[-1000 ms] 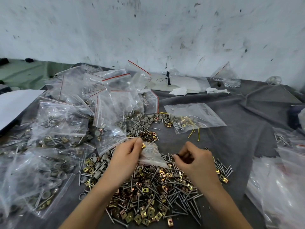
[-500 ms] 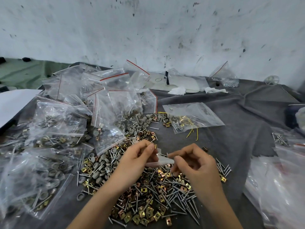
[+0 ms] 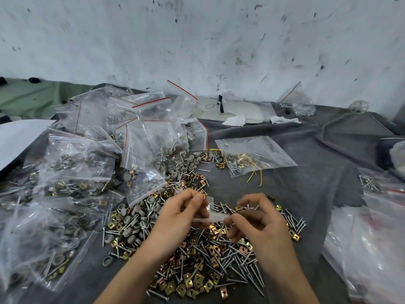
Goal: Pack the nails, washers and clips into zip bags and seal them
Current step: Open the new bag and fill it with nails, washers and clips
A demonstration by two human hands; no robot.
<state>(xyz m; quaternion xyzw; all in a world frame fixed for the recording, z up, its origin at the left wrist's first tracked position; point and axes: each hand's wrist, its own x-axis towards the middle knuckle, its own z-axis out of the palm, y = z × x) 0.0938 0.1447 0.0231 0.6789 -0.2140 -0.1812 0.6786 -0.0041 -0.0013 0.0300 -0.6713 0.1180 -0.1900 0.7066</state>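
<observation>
A small clear zip bag (image 3: 211,217) is stretched between my two hands above the loose hardware. My left hand (image 3: 182,218) pinches its left end, and my right hand (image 3: 255,222) pinches its right end with curled fingers. Below them lies a heap of steel nails (image 3: 230,262) mixed with brass-coloured clips (image 3: 192,288). Grey washers (image 3: 131,227) spread to the left of the heap and up toward the back. I cannot tell whether the held bag has anything in it.
Several filled zip bags (image 3: 76,170) are piled on the left of the grey cloth (image 3: 317,150). One bag with nails and yellow wires (image 3: 254,156) lies behind the heap. More plastic bags (image 3: 372,249) crowd the right edge. White paper (image 3: 17,137) sits at far left.
My hands have drawn the small bag from a loose, puffed shape into a flat strip stretched sideways, and both hands have shifted slightly toward me over the nail heap.
</observation>
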